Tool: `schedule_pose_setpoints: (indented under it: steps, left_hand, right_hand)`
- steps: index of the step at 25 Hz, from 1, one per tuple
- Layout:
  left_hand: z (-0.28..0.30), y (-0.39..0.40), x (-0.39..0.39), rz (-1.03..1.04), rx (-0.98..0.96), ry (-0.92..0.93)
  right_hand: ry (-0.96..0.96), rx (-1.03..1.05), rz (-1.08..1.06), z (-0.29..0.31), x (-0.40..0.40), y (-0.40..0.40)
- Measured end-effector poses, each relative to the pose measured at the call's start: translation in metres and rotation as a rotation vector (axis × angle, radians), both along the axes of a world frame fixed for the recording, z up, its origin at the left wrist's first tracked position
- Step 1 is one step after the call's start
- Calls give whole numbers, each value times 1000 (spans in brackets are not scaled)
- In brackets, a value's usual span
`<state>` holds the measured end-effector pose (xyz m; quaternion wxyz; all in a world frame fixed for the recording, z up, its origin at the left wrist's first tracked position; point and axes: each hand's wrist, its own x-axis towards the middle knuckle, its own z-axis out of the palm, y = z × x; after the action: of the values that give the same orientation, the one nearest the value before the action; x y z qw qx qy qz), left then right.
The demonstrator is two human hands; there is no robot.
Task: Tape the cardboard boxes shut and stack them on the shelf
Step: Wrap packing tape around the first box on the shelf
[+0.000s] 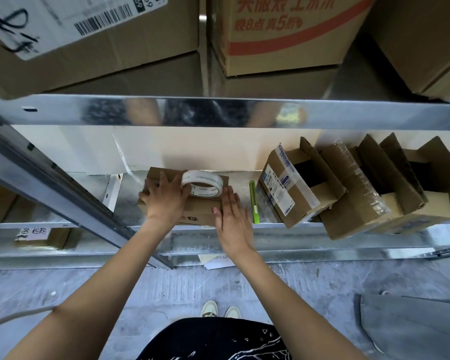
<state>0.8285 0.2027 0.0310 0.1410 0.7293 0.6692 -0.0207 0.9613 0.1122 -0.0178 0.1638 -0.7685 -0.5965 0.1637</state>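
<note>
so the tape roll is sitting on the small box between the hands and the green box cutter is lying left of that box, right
Not quite. The head view shows the tape roll on the small box between the left hand and right hand, but the green box cutter lies to the right of that box, on the shelf.

A small box (192, 211) lies on the shelf (244, 183) with a tape roll (202, 187) on top. The left hand (164, 196) rests on the box, the right hand (231, 219) at its right edge. Right of it lies a knife (254, 201), then open boxes (291, 188). Bigger boxes (283, 35) sit on the shelf above.
</note>
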Motion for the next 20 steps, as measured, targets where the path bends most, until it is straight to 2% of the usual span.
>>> schedule_pose_setpoints:
  steps: [4, 6, 11, 13, 17, 20]
  left_hand:
    - [8, 15, -45, -78, 121, -323]
    - [4, 14, -56, -119, 159, -379]
    - [-10, 7, -37, 126, 100, -251]
    - [-11, 5, -33, 141, 85, -235]
    - [-9, 1, -18, 177, 72, -76]
    - [2, 9, -27, 158, 118, -152]
  right_hand:
    - [-47, -24, 36, 4, 1, -2]
    - [-92, -36, 45, 8, -2, -4]
    - [-135, -129, 37, 19, -20, 9]
    - [-127, -134, 48, 20, -29, 15]
    - [-177, -85, 71, 14, -35, 18]
    - [-230, -129, 76, 16, -31, 23]
